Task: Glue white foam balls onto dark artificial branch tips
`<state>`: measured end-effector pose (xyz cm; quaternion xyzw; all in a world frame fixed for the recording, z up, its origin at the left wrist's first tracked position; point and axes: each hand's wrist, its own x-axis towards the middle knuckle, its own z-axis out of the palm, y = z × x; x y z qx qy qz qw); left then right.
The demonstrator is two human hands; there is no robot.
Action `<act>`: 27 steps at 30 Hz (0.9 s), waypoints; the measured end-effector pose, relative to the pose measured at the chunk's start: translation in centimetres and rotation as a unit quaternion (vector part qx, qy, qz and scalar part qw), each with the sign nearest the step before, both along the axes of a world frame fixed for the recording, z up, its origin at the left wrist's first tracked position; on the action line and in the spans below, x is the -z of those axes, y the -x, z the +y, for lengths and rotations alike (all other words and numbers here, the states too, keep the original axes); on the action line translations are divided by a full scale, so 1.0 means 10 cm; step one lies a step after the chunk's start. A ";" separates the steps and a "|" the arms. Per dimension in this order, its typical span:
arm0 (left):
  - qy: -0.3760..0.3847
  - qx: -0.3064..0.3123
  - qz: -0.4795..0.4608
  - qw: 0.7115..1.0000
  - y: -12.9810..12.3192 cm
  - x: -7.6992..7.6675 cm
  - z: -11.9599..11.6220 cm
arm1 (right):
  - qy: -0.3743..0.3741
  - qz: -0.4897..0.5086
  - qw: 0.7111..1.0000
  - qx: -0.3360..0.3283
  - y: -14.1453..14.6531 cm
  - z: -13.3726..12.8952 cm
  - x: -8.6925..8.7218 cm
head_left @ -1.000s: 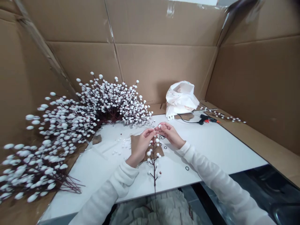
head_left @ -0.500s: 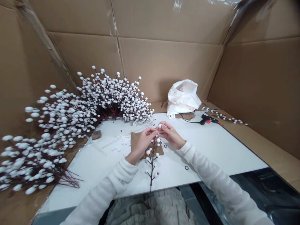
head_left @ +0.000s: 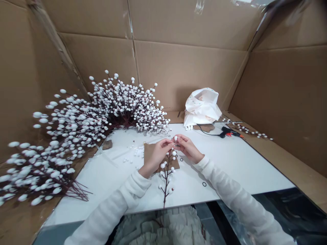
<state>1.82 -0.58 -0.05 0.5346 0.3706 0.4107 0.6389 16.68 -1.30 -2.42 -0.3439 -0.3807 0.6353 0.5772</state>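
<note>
A dark red branch with white berries [head_left: 166,180] stands upright near the front edge of the white board, its top between my hands. The fingers of my left hand [head_left: 160,153] are pinched on the branch near its tip. My right hand [head_left: 188,148] has its thumb and fingers closed on a white berry [head_left: 175,138] beside the branch tip. Behind the branch lies a brown cardboard piece [head_left: 149,153], partly covered by my left hand.
Bunches of white-berry branches [head_left: 122,102] fill the left and back left. A white bag [head_left: 202,107], a black glue gun [head_left: 227,131] and a loose berry branch [head_left: 247,129] lie at the back right. Loose white balls [head_left: 138,152] and black rings [head_left: 204,184] dot the board.
The whole view has shifted slightly, with the surroundings a little further right. Both hands keep nearly the same closed pose at the branch tip.
</note>
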 end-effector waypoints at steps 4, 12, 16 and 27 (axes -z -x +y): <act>0.001 -0.001 0.001 1.000 -0.01 -0.01 0.00 | -0.005 -0.003 1.000 -0.008 0.00 -0.01 -0.02; -0.015 -0.017 0.011 1.000 0.00 0.01 0.00 | -0.012 -0.009 1.000 -0.013 0.01 -0.01 -0.02; -0.017 -0.021 0.015 1.000 0.00 -0.01 -0.01 | -0.009 -0.024 1.000 0.000 0.01 -0.01 -0.01; -0.015 -0.028 0.019 0.999 0.00 0.01 -0.01 | -0.016 -0.033 0.999 -0.002 0.03 -0.03 -0.03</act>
